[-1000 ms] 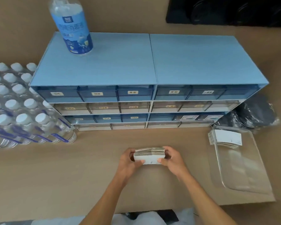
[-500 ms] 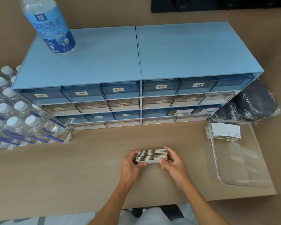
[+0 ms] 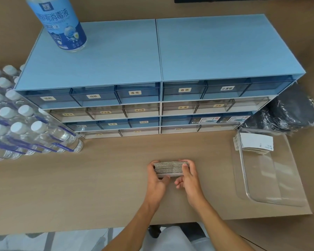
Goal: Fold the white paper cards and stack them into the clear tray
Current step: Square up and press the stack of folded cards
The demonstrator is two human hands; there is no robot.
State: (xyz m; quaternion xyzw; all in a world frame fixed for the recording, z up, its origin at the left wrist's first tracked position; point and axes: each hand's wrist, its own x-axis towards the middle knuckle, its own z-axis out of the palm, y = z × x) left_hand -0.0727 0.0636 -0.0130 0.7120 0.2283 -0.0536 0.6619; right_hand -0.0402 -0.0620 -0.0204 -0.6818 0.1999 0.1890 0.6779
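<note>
A stack of several white paper cards [image 3: 169, 168] sits between both hands, just above the wooden table in front of me. My left hand [image 3: 157, 180] grips its left end, thumb under the front. My right hand [image 3: 188, 178] grips the right end, thumb on the front face. The clear tray [image 3: 272, 192] lies on the table to the right. A pile of folded white cards [image 3: 255, 144] rests in its far left corner.
A blue drawer cabinet [image 3: 152, 69] stands behind the hands with a disinfectant bottle [image 3: 62, 24] on top. A wrapped pack of water bottles [image 3: 22, 127] lies at the left. Black bagged items [image 3: 294, 111] sit behind the tray. The table edge [image 3: 80, 230] runs near me.
The view has shifted slightly. Both hands stay closed on the card stack in about the same spot, with the fingers regripping its ends.
</note>
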